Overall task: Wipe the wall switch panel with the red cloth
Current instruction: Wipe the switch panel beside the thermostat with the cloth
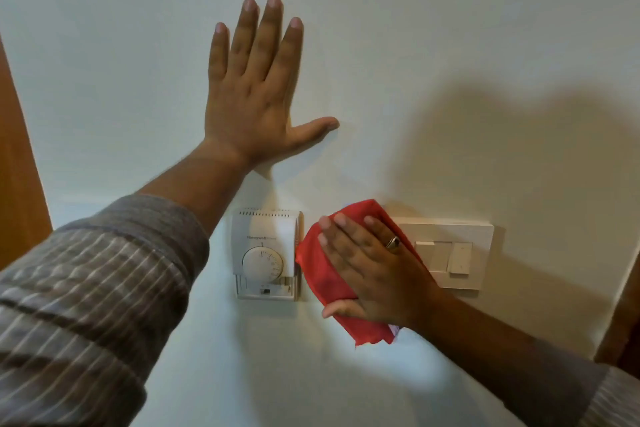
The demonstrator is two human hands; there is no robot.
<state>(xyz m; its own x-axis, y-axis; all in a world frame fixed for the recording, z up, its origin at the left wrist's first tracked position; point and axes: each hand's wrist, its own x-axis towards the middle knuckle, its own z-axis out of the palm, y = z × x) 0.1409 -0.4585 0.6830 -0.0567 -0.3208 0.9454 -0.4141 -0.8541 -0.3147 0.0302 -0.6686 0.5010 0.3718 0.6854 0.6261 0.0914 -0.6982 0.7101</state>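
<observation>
A white wall switch panel (pixel 457 253) with rocker switches is fixed to the pale wall at lower right. My right hand (pixel 374 270), with a ring on one finger, presses the red cloth (pixel 318 274) flat against the wall over the panel's left end, which is hidden. The cloth spreads leftward toward the neighbouring thermostat and hangs a little below my palm. My left hand (pixel 256 90) lies flat on the bare wall above, fingers spread, holding nothing.
A white dial thermostat (pixel 265 253) sits on the wall just left of the cloth. A brown wooden door frame edge (pixel 17 163) runs down the far left; another brown edge (pixel 623 315) shows at lower right.
</observation>
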